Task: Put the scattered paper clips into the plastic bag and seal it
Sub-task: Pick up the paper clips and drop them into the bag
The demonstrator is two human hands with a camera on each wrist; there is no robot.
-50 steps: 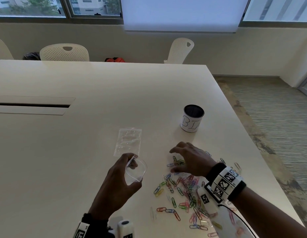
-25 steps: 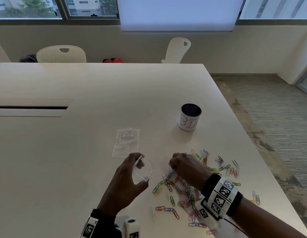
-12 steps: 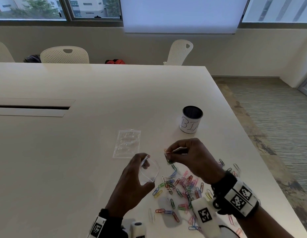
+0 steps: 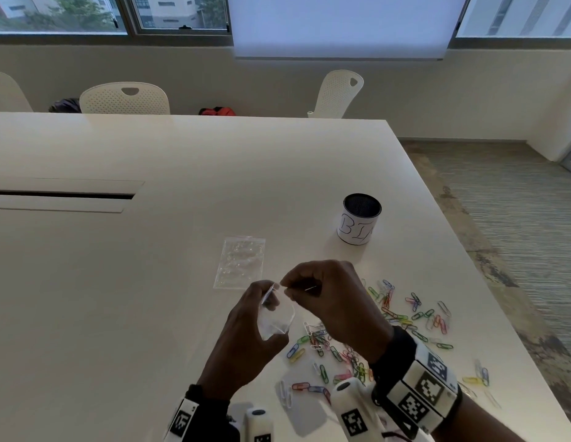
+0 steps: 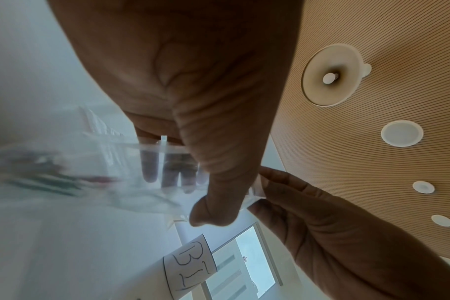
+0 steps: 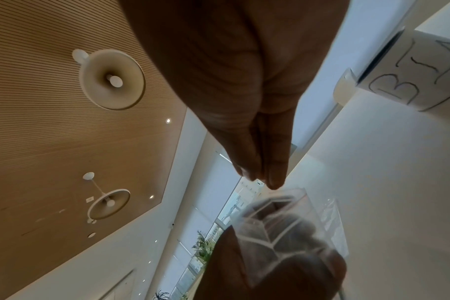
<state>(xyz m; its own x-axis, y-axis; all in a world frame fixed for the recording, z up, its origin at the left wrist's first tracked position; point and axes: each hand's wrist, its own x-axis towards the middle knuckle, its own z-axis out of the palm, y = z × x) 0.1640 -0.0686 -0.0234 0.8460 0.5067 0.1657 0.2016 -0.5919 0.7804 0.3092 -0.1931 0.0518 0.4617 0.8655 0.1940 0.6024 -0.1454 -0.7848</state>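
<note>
The left hand grips the limp, slippery plastic bag by its rim, mouth agape, while the right hand pinches something thin, likely light paper clips.

Both hands bare: left hand, right hand. Each wrist carries a black band faced with white panels bearing black square-patterned markers, and a white camera pod, likewise marked.
</note>
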